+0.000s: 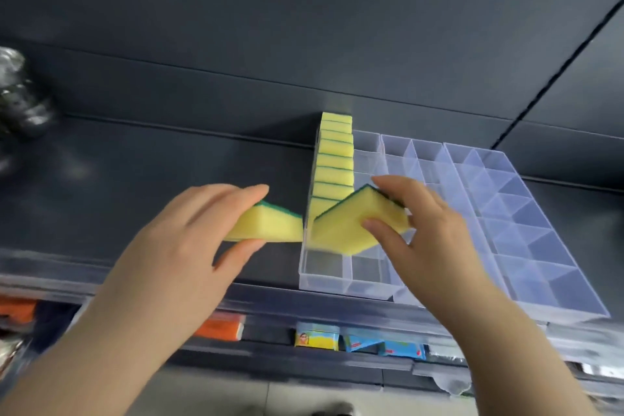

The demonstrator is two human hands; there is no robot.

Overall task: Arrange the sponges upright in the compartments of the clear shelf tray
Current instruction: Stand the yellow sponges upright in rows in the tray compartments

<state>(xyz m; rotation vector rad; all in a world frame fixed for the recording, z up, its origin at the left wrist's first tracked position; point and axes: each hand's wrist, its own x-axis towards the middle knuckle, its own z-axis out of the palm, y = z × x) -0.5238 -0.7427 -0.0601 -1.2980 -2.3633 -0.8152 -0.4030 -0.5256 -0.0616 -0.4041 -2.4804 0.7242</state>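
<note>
A clear shelf tray with several compartments lies on a dark shelf. Its left column holds a row of several yellow sponges with green backs, standing upright. My right hand grips one yellow-and-green sponge, tilted over the near end of that column. My left hand holds another sponge of the same kind just left of the tray, between thumb and fingers. The front left compartments and the right columns of the tray hold nothing.
More clear divided trays stretch to the right along the dark shelf. A shiny silvery bundle sits at the far left. Below the shelf edge, small coloured packets and orange items lie on a lower level.
</note>
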